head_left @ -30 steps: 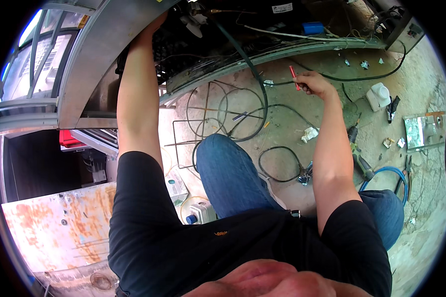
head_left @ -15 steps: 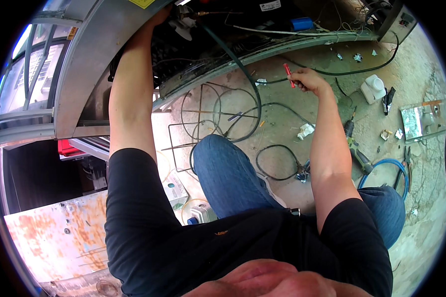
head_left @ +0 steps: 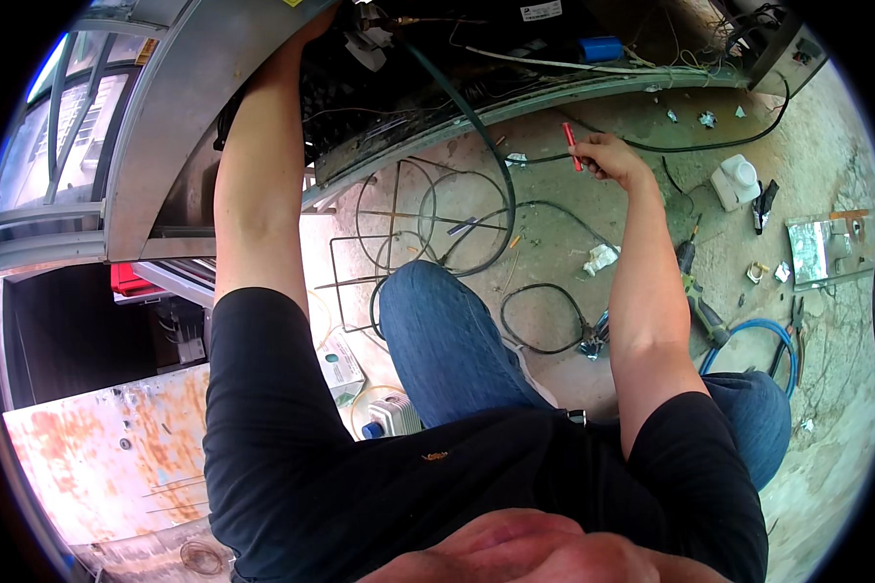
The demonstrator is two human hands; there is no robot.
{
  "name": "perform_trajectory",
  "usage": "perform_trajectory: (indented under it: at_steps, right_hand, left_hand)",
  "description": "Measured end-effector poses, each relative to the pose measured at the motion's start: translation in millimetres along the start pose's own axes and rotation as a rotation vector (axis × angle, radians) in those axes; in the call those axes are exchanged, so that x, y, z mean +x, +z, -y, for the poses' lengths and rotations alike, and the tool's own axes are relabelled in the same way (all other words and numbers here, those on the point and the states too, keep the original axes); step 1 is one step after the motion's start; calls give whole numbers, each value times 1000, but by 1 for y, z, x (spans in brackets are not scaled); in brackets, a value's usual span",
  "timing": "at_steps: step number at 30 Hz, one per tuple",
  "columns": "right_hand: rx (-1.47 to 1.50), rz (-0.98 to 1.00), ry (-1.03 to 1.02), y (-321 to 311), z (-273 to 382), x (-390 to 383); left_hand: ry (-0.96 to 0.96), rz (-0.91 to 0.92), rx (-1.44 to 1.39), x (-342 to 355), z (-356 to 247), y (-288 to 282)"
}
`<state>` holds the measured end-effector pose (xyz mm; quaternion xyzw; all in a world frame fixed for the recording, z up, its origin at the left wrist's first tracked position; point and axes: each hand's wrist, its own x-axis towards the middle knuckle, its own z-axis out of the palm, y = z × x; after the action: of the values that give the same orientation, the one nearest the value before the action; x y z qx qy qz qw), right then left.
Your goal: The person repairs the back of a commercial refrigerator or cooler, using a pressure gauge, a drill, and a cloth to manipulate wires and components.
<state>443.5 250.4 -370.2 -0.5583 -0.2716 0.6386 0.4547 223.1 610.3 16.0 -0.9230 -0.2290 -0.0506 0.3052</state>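
Note:
My left arm reaches up into the open metal housing (head_left: 515, 97). Of my left hand (head_left: 313, 27) only the back part near the wrist shows, by the housing's inner edge; its fingers are hidden. A white crumpled piece (head_left: 367, 49) and a thin copper-coloured tube (head_left: 428, 18) lie just right of it. Over the floor, in front of the housing, my right hand (head_left: 603, 158) is closed round a slim red stick (head_left: 573, 146), held roughly upright between thumb and fingers. Whether it is a lighter or a marker I cannot tell.
A black hose (head_left: 501, 175) hangs from the housing to the floor. Round about lie a wire rack (head_left: 394, 214), a black cable loop (head_left: 506, 316), a cordless drill (head_left: 707, 316), a blue hose coil (head_left: 792, 355), pliers (head_left: 798, 316), a white bottle (head_left: 735, 182) and a metal plate (head_left: 831, 248).
The whole view has shifted slightly. My right hand tilts the red stick a little and keeps hold of it; my left arm stays inside the housing.

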Motion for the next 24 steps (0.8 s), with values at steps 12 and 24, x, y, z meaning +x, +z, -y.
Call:
perform_trajectory:
  at_steps: [12, 24]
  right_hand:
    - [40, -8, 37, -2, 1, -1]
    - [-28, -47, -10, -24, 17, -8]
  left_hand:
    - [-2, 19, -21, -4, -12, 1]
    - [-135, -27, -256, -129, -131, -91]
